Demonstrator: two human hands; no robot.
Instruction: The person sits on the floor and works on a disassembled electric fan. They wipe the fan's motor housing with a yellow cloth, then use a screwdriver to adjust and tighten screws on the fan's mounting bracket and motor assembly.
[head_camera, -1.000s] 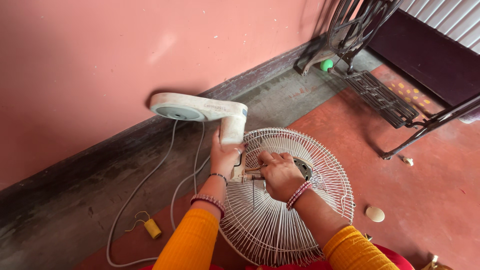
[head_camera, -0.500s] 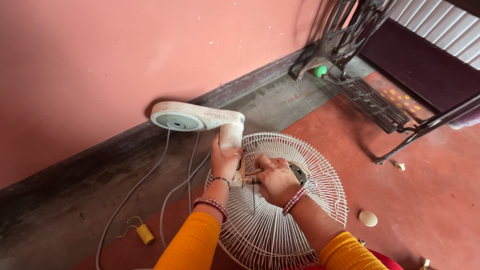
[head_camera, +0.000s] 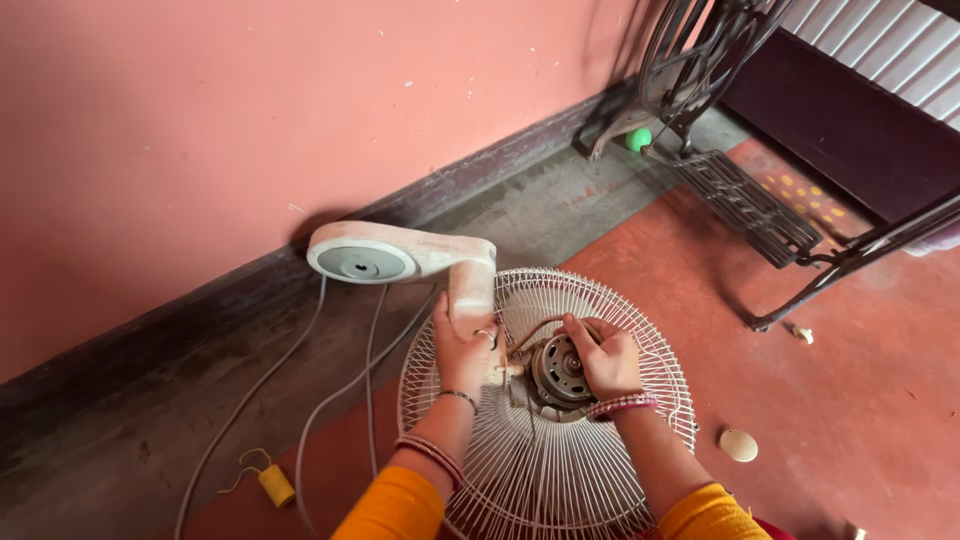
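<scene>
A pink wall (head_camera: 200, 120) stands over a grey and red floor (head_camera: 850, 400), where a white wire grille (head_camera: 560, 480) lies flat beside the fan stand (head_camera: 400, 260), with grey cables (head_camera: 300, 400) running away from it. The motor (head_camera: 560, 372) sits at the middle of the grille; the left hand (head_camera: 462, 345) has its fingers closed around the stand's neck just beside the motor, and the right hand (head_camera: 605, 355) rests on the motor with fingers curled narrow on its upper edge. A small yellow spool (head_camera: 276, 486) lies near the cables and a pale round disc (head_camera: 739, 445) lies near the grille.
</scene>
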